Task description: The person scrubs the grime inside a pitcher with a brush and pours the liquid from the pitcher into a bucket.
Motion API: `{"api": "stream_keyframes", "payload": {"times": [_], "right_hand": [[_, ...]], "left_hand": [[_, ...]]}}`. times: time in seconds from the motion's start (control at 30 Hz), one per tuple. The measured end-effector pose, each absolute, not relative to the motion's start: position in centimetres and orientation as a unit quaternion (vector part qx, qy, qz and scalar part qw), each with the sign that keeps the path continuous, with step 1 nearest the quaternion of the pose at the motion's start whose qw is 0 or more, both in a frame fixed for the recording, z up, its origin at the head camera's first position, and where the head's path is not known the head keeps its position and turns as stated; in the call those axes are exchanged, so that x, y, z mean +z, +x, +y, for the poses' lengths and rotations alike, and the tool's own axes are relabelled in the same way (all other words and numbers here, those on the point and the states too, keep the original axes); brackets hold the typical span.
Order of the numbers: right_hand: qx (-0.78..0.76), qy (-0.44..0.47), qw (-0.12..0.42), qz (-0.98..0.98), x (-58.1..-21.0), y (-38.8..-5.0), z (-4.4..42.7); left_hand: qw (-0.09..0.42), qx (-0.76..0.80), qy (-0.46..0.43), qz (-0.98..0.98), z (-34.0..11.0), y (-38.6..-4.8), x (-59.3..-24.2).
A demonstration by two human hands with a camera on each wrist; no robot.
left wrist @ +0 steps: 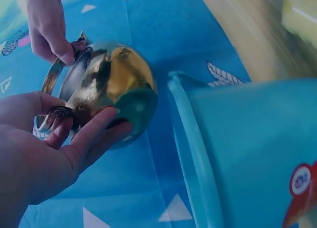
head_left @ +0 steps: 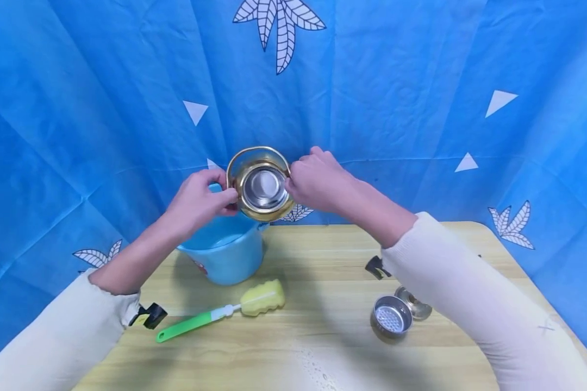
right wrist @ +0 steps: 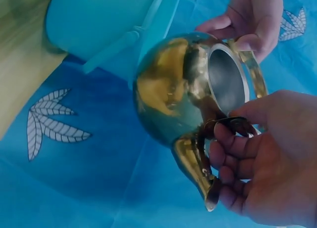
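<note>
A shiny gold teapot [head_left: 266,213] without its lid hangs in the air beside and above the rim of a blue bucket [head_left: 235,255], its round mouth turned toward the head camera. My left hand [head_left: 200,198] pinches the handle's base on one side, its other fingers against the pot's body in the left wrist view. On the spout side, my right hand [head_left: 320,182] grips the other handle base, fingers curled close to the spout [right wrist: 195,171]. The bucket's inside is partly hidden by the left hand and the pot.
A sponge brush [head_left: 261,298] with a green handle lies on the wooden table [head_left: 323,260]. To the right sit a perforated metal strainer [head_left: 392,316] and a gold lid [head_left: 414,305], partly behind the right sleeve. Water drops [head_left: 318,372] dot the front. A blue curtain [head_left: 372,81] hangs behind.
</note>
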State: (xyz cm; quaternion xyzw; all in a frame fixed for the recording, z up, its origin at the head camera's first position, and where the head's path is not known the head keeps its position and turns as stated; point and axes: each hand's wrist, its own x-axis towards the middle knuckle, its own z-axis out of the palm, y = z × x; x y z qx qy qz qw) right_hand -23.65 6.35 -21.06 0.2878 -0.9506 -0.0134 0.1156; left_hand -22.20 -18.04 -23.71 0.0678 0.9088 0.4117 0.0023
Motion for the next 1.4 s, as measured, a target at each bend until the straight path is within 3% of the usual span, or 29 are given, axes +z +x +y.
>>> {"api": "stream_keyframes", "payload": {"times": [0.2,0.43,0.73,0.87,1.4], "right_hand": [[-0.017,0.270,0.072,-0.960,-21.6,-25.1,3.7],[0.063,0.240,0.010,-0.969,-22.8,-26.3,1.6],[0.184,0.225,-0.017,-0.957,-25.0,-27.0,-0.5],[0.192,0.225,0.001,-0.955,-25.7,-27.5,-0.9],[0.099,0.321,0.114,-0.935,-28.7,-28.1,-2.7]], "left_hand": [[-0.060,0.398,0.055,0.914,-20.0,-22.2,-24.3],[-0.078,0.393,0.037,0.916,-21.8,-22.3,-25.4],[-0.155,0.367,0.029,0.917,-23.0,-22.6,-27.4],[-0.160,0.380,0.024,0.911,-23.1,-22.8,-27.7],[-0.099,0.419,-0.016,0.902,-23.9,-23.4,-29.3]]}}
